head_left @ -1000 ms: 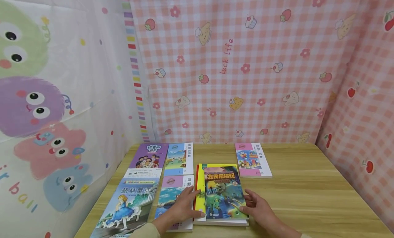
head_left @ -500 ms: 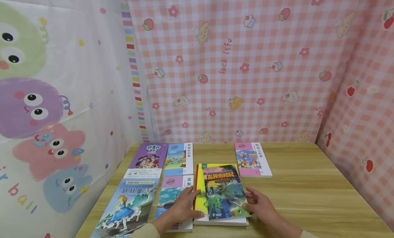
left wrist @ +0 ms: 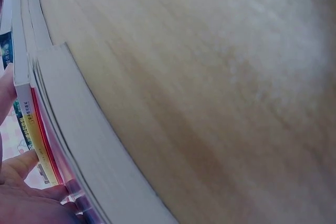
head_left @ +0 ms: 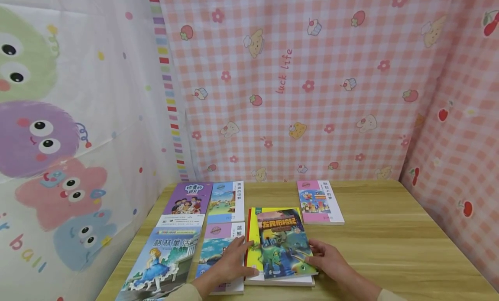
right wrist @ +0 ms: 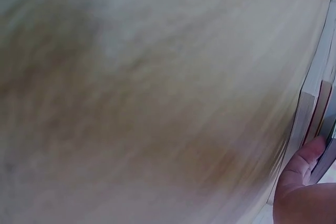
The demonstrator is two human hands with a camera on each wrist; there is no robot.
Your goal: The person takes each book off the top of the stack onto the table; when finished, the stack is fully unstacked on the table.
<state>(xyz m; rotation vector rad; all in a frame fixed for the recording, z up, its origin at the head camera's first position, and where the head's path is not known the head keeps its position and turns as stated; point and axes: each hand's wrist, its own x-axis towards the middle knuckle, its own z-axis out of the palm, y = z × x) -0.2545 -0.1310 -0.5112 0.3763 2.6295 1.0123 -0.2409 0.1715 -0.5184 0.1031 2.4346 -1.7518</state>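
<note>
A dinosaur-covered book (head_left: 284,244) lies slightly turned on top of a stack in front of me, over a yellow book (head_left: 254,225) with a red edge showing below. My left hand (head_left: 231,264) rests along the stack's left side, its thumb near the lower left corner. In the left wrist view, a finger of it touches the yellow spine (left wrist: 35,132). My right hand (head_left: 330,261) pinches the dinosaur book's lower right edge, thumb on the cover; its curled fingers are partly hidden. The right wrist view has its thumb (right wrist: 302,166) against the stacked books' edges.
Left of the stack lie a blue whale book (head_left: 213,249), a blue field-scene book (head_left: 222,203), a purple book (head_left: 187,203) and a large fairy-tale book (head_left: 156,257). A pink book (head_left: 315,201) lies at the back right of the wooden table (head_left: 390,249). Printed curtains surround it.
The dinosaur book has shifted slightly right and turned on the stack, baring more of the yellow book's left side. My right hand moved right with it, then slightly back. The left hand stays put.
</note>
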